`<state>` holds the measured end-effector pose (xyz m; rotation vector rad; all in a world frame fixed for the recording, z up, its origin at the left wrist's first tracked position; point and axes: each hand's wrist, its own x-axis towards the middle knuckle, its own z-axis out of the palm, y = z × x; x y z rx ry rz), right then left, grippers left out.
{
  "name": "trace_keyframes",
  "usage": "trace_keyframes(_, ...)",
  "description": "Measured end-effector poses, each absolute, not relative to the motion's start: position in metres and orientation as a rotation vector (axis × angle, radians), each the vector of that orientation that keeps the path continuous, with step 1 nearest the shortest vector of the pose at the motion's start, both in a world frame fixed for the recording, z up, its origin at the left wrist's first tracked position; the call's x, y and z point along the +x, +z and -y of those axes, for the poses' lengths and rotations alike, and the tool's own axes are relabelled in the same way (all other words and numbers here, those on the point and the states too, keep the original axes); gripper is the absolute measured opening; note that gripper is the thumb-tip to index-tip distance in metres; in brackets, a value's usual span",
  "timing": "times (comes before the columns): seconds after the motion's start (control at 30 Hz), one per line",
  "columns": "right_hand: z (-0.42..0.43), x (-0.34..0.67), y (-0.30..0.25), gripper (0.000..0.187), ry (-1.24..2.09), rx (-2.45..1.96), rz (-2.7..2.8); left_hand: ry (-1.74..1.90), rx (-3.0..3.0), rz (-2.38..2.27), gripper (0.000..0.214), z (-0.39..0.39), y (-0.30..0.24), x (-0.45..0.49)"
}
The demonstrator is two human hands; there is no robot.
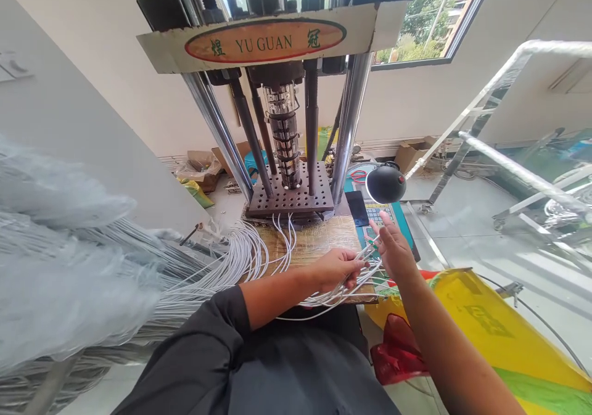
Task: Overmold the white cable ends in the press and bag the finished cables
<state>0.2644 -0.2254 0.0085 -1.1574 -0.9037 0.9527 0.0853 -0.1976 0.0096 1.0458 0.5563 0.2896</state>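
My left hand is closed around a few white cables, whose ends point up and to the right. Just beyond those ends is my right hand, its fingers stretched out and apart; it seems to touch the tips without gripping them. A small green bit shows near the tips. More white cables lie in a thick bundle across the wooden worktop. Several loop into the base of the press machine, under its perforated plate.
A black lamp head stands over a keypad and a dark phone-like slab. Plastic-wrapped cables fill the left side. At right are a yellow bag, a red bag and a wrapped white frame.
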Motion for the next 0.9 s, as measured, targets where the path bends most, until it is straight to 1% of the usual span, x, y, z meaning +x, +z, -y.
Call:
trace_keyframes(0.1, 0.224, 0.258, 0.009, 0.058, 0.910, -1.258, 0.860, 0.233, 1.001, -0.571, 0.050, 0.200, 0.006, 0.085)
trace_keyframes(0.2, 0.230, 0.250, 0.012, 0.047, 0.891, -1.200, 1.095, 0.201, 0.948, -0.569, 0.052, 0.199, 0.005, 0.085)
trace_keyframes(0.3, 0.235, 0.250, 0.016, 0.044, 1.025, -1.065, 1.313, 0.217, 0.897, -0.548, 0.055, 0.199, 0.007, 0.081)
trace_keyframes(0.37, 0.236, 0.252, 0.017, 0.043, 1.159, -1.009, 1.281, 0.217, 0.886, -0.544, 0.055, 0.200, 0.011, 0.078)
trace_keyframes(0.43, 0.234, 0.252, 0.017, 0.045, 1.207, -1.008, 1.134, 0.196, 0.893, -0.545, 0.054, 0.200, 0.016, 0.076)
trace_keyframes(0.57, 0.230, 0.246, 0.015, 0.056, 1.168, -1.153, 0.922, 0.159, 0.897, -0.547, 0.053, 0.200, 0.020, 0.072)
trace_keyframes(0.67, 0.230, 0.246, 0.012, 0.066, 1.134, -1.385, 0.941, 0.140, 0.896, -0.539, 0.054, 0.200, 0.017, 0.070)
trace_keyframes(0.77, 0.233, 0.256, 0.010, 0.077, 1.176, -1.635, 1.018, 0.135, 0.906, -0.541, 0.055, 0.200, 0.013, 0.065)
trace_keyframes(0.83, 0.235, 0.263, 0.010, 0.078, 1.180, -1.687, 1.002, 0.129, 0.913, -0.538, 0.054, 0.201, 0.013, 0.061)
trace_keyframes(0.9, 0.238, 0.264, 0.014, 0.071, 1.143, -1.604, 0.944, 0.123, 0.924, -0.539, 0.052, 0.202, 0.014, 0.057)
